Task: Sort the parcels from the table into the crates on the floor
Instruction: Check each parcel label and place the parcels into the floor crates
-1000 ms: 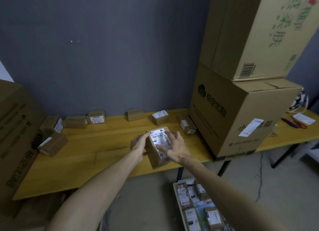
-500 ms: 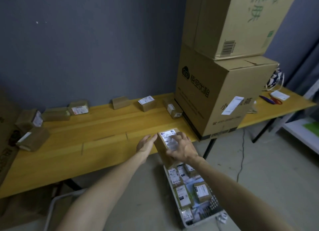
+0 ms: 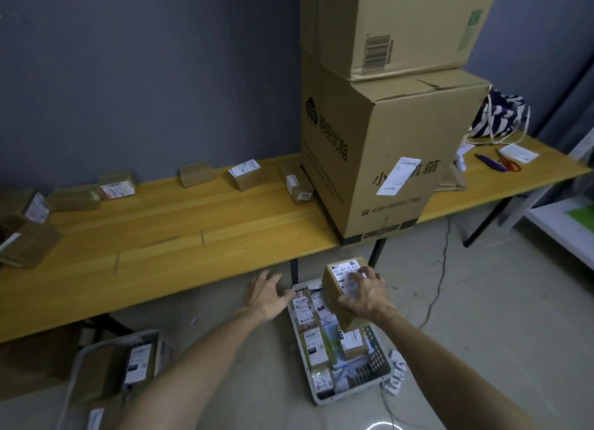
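Observation:
My right hand (image 3: 366,296) grips a small brown parcel (image 3: 337,288) with a white label, held in the air above the white crate (image 3: 350,394) on the floor. That crate holds several labelled parcels. My left hand (image 3: 265,293) hovers beside it with fingers spread, holding nothing. A second crate (image 3: 83,359) with parcels stands at the lower left. Several small brown parcels (image 3: 246,174) lie along the back of the yellow wooden table (image 3: 167,233).
Two big stacked cardboard boxes (image 3: 385,159) fill the table's right middle. A striped bag (image 3: 499,114), scissors (image 3: 509,164) and a pen lie at the far right end. A cable runs over the floor. A white shelf (image 3: 565,227) stands at the right.
My right hand has carried the parcel off the table edge and down over the white crate. My left hand has let go of it and spread open. The view has tilted down.

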